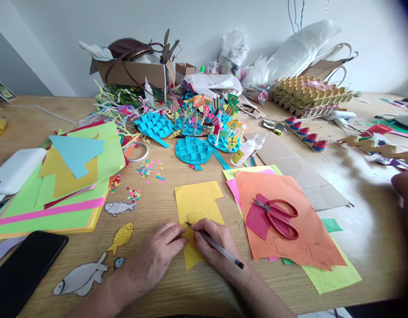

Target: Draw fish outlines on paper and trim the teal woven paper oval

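Observation:
A yellow sheet of paper (197,198) with a notched corner lies in front of me, bearing a thin fish outline. My left hand (160,254) rests on its left edge, fingers laid against the paper and slightly bent. Between the fingers of my right hand (222,236) is a pen (232,258), its tip touching the paper near the fish's head. Left of my hands lie a yellow fish cutout (122,236), a striped grey fish cutout (119,208) and a larger grey fish cutout (79,278). A small blue-grey cutout (119,263) is partly hidden by my left wrist.
To the right, red-handled scissors (267,208) lie on orange paper (306,212). Glue bottles (244,152) stand behind, near blue woven paper discs (192,151). A phone (29,269) and stacked coloured paper (107,154) lie left. Another person's hand (404,181) is blurred at far right.

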A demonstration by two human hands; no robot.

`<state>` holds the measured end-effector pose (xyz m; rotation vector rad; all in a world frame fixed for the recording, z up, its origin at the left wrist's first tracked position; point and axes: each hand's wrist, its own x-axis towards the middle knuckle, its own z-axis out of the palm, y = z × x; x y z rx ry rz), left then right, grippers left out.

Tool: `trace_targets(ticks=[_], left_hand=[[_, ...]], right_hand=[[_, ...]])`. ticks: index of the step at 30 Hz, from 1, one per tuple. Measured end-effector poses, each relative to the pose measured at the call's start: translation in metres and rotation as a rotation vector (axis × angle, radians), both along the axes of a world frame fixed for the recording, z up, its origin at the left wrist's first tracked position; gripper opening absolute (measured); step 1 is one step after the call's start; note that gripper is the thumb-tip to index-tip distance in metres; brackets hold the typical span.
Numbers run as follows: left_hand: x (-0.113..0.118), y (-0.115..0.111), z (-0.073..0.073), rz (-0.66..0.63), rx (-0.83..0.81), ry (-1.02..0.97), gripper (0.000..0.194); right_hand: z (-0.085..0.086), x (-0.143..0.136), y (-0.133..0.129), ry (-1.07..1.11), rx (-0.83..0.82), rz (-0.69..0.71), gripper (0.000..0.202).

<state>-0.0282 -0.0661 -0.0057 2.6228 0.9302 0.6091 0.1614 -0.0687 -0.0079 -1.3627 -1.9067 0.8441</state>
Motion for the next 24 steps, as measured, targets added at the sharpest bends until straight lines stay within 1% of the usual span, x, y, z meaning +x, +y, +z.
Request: trace_targets(ticks=[11, 24], left_hand=[[0.0003, 0.0004, 0.001, -0.001, -0.014, 0.0, 0.03], [0.0, 0.0008, -0.0012, -0.006, -0.045, 0.02, 0.025]], right_hand=[[-0.0009, 0.0002, 0.0, 0.014, 0.015, 0.008, 0.013], [0.001, -0.0003, 0.0003, -0.007, 0.004, 0.012, 0.013]])
